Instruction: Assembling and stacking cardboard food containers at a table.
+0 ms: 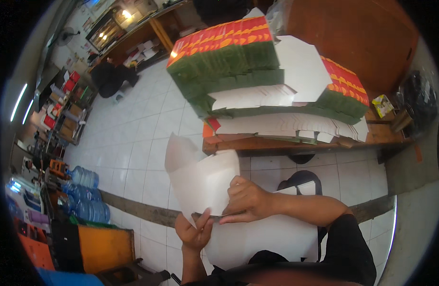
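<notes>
One part-folded white carton [205,178] held up mid-view: L hand [194,232] pinching near corner, R hand [248,200] gripping R side. White card [267,238] below. Beyond, red/green cartons [224,52] stacked w/ white pcs [300,71] on wooden bench [257,146].

Moderate indoor light is reaching the carton stack [224,57]. Far left of it, two tube lights [18,102] are glaring; beyond its left end, a warm lamp [127,14] is blooming. Below it, the white sheet [212,181] is catching pale highlights, its upper left flap blurring. Lower still, fisheye distortion is bowing the brown floor strip [145,210]. Black vignetting is ringing everything.
</notes>
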A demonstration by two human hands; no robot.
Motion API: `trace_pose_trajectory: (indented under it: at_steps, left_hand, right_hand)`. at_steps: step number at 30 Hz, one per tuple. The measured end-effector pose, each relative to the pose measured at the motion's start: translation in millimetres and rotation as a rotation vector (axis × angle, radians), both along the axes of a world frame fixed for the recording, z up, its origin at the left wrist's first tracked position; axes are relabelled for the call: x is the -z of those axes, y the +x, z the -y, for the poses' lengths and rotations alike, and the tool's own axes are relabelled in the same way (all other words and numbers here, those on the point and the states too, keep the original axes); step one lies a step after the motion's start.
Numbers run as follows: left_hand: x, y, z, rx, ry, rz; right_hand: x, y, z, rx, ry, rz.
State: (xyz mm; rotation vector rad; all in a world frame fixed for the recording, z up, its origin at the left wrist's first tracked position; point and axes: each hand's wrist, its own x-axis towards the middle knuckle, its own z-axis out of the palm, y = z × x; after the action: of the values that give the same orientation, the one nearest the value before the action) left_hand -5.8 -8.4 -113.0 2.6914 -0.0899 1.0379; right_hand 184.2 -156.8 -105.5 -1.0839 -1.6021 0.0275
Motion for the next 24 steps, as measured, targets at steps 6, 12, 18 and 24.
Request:
trace_pose_trajectory:
  at_steps: [6, 12, 18, 24]
  left_hand:
    - [32, 25, 29, 0.012, -0.413, 0.290]
    - [29, 13, 19, 0.035, -0.712, 0.363]
    - [-12, 4, -5, 0.298, -1.089, 0.620]
    - [-96, 51, -3, 0.989, -1.454, 0.571]
  right_hand:
    - [-9, -15, 9, -0.155, -0.020, -0.393]
    - [-18, -7, 17, -0.171, -0.048, 0.026]
    - [-38, 5, 23, 0.005, -0.006, 0.337]
    - [-81, 30, 64, 0.079, 0.152, 0.368]
